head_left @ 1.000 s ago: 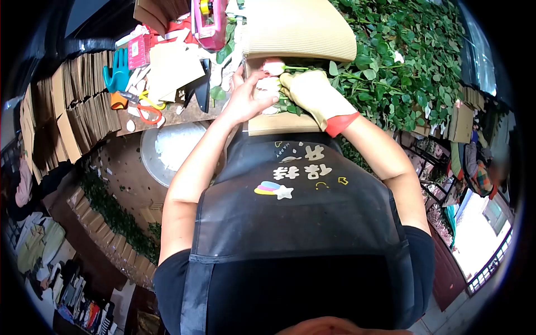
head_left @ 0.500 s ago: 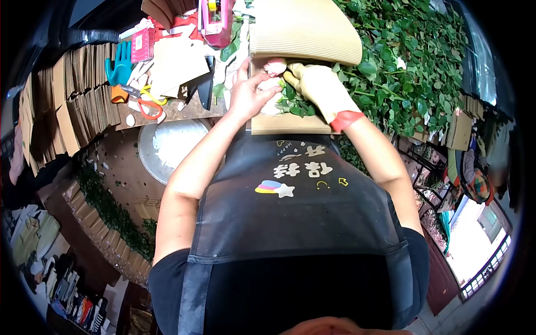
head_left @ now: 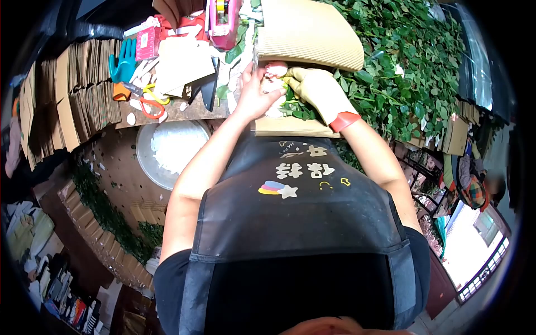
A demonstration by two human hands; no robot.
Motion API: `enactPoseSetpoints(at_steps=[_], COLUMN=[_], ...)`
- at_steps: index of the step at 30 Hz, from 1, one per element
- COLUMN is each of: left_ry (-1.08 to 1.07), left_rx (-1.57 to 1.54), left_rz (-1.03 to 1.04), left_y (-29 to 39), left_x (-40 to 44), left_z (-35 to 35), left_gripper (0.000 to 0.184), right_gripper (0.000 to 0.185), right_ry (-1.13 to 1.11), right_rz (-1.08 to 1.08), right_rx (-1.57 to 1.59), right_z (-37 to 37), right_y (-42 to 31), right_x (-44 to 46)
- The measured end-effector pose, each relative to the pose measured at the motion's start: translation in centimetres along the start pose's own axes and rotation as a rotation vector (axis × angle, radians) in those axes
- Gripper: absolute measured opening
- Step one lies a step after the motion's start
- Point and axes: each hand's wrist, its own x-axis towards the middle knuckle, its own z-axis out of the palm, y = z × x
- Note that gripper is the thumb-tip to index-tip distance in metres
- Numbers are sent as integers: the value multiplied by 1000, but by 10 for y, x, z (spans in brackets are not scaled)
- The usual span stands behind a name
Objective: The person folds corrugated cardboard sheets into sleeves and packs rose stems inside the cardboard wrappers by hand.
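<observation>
A pink rose [head_left: 275, 70] lies at the top of a layer of paler blossoms and green leaves [head_left: 301, 110] on corrugated cardboard [head_left: 296, 126]. My bare left hand [head_left: 255, 96] rests on the left side of the blossoms, fingers spread and touching them. My right hand [head_left: 319, 92], in a cream glove with a red cuff, comes in from the right. Its fingers are pinched close under the pink rose's head, where the stem is partly hidden. Behind both hands, the upper flap of corrugated cardboard [head_left: 310, 33] bends upward.
Leafy stems [head_left: 396, 72] cover the table's right side. To the left lie orange-handled scissors [head_left: 149, 106], a teal glove [head_left: 124, 61], pale cards [head_left: 184, 64] and a pink tape dispenser [head_left: 224, 25]. Folded cardboard stacks [head_left: 84, 84] stand farther left. A round pale basin [head_left: 167, 153] sits below the table edge.
The view has shifted slightly. My left hand has moved a little right against the blossoms, its fingers now beside the pink rose. My right hand remains close to that rose.
</observation>
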Motion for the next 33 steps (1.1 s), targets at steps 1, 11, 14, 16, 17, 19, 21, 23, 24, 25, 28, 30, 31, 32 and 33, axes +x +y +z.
enactPoseSetpoints(at_steps=[1,11,14,16,17,19,21,23,24,25,28,30,31,32,33], left_ry=[17,194,160,144,140,151,138,142,144,166,187,194,194,187,179], left_rx=[-36,-27,-92,-117,-132,-129,-115,-123,-128,-142,-119,-101,-92,-96,-97], left_rz=[-29,-23,-45,-57,-64,-62,-91,-105,-109,-83,-58,-67,-68,-75,-82], left_y=[4,10,19,17,16,15,13,11,8,4,1,3,4,5,6], left_x=[0,2,1,2,2,3,4,4,5,6,4,4,4,5,5], left_z=[2,3,-2,-3,-4,-3,-3,-1,2,5,5,4,4,4,3], left_gripper=[78,42,41,39,38,36,36,35,35,36,40,40,40,39,39], right_gripper=[32,27,31,31,31,31,29,25,26,26,18,24,24,25,25], right_ry=[93,231,164,235,269,216,168,179,132,82,174,209,192,177,163], right_rz=[-77,-26,-26,-61,-83,-17,30,-107,-97,-90,-170,-231,-246,-259,-271], right_rx=[-62,-118,-289,-208,-169,-59,-48,-181,-271,-363,-474,-511,-527,-541,-554], right_z=[4,-2,8,9,10,3,5,8,2,-4,-18,-13,-1,14,16], right_y=[3,-5,-4,-3,-3,-3,-1,-1,-8,-16,-35,-33,-24,-14,-18], right_x=[-1,-7,6,4,4,1,0,0,-1,-3,-8,-4,1,5,8])
